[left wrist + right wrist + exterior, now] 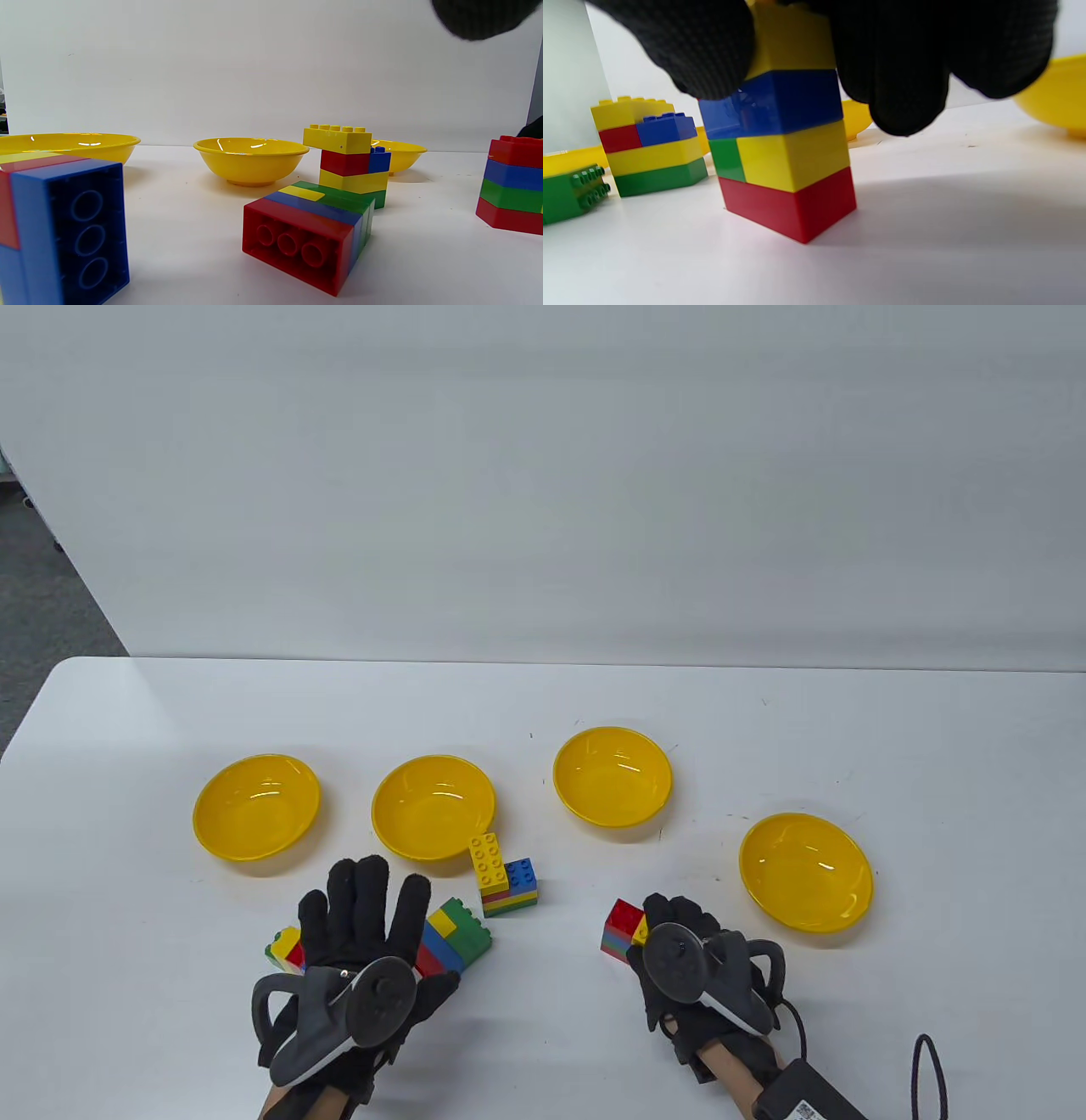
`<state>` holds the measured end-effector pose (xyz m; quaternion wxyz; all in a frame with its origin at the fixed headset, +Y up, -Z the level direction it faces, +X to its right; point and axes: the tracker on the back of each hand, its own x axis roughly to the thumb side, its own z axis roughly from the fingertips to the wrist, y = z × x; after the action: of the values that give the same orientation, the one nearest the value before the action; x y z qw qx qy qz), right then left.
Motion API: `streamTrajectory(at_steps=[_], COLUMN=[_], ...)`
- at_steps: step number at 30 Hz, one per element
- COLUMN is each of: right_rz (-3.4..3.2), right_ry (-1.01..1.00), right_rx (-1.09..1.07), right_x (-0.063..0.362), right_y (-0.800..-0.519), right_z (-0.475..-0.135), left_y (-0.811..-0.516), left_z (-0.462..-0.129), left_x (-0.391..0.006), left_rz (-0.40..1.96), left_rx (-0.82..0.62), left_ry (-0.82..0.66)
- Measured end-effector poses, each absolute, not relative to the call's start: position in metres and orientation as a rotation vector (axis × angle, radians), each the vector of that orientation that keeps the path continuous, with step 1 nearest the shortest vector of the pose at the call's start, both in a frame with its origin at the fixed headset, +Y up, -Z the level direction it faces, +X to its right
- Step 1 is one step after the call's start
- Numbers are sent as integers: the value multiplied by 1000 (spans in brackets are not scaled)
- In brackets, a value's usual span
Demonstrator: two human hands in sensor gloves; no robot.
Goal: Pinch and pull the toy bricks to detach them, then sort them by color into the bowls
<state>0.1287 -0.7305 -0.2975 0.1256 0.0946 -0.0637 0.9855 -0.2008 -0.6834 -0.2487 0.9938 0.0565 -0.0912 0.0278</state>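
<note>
Nearby: four yellow bowls [256, 806] in a row, middle brick stack [506, 886] upright between both hands. Left hand [365, 933] flat, fingers straight, over a toppled stack [454, 937]. Right hand [691, 963] curled, pinching top of upright stack [785, 140] standing on table [543, 712].

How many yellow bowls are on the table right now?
4, all empty: far-left bowl, second bowl beyond the left hand, third bowl set slightly farther back, and far-right bowl beside the right hand. None appears hidden.
</note>
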Motion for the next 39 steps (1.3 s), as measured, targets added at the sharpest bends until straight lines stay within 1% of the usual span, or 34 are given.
streamTrajectory(at_steps=[3, 5, 8, 10, 11, 13, 14, 15, 16, 19, 23, 26, 27, 30, 33, 35, 39], right_rz=[2789, 2711, 2452, 2278, 2185, 2081, 2040, 2022, 2001, 1953, 1957, 1969, 1970, 1957, 1927, 1908, 1876], right_ry=[-187, -222, -280, -284, -273, -240, -239, -234, -219, -203, -187, -189, -179, -152, -102, -63, -3], right_rx=[262, 252, 324, 370, 421, 451, 468, 484, 510, 589, 625, 628, 631, 607, 590, 582, 545], right_x=[135, 140, 147, 149, 149, 145, 142, 139, 133, 118, 103, 101, 100, 98, 97, 99, 101], right_y=[-727, -719, -700, -689, -684, -678, -676, -676, -675, -678, -682, -684, -685, -689, -688, -688, -694], right_z=[-297, -295, -287, -280, -275, -267, -262, -259, -256, -247, -238, -235, -235, -236, -237, -240, -244], left_y=[-683, -682, -680, -680, -680, -683, -686, -688, -692, -702, -712, -720, -724, -726, -725, -726, -728], left_z=[-247, -246, -242, -241, -240, -239, -239, -239, -239, -238, -237, -242, -243, -244, -245, -246, -247], left_x=[-198, -197, -196, -196, -195, -192, -189, -186, -180, -162, -146, -149, -150, -154, -153, -152, -150], left_rz=[66, 96, 191, 280, 352, 520, 651, 729, 851, 1063, 1120, 1259, 1298, 1288, 1353, 1381, 1375], left_rx=[127, 142, 196, 239, 253, 254, 241, 214, 160, 31, -85, -124, -164, -145, -134, -166, -184], left_ry=[-206, -224, -255, -277, -295, -329, -354, -373, -415, -514, -597, -537, -517, -494, -512, -523, -516])
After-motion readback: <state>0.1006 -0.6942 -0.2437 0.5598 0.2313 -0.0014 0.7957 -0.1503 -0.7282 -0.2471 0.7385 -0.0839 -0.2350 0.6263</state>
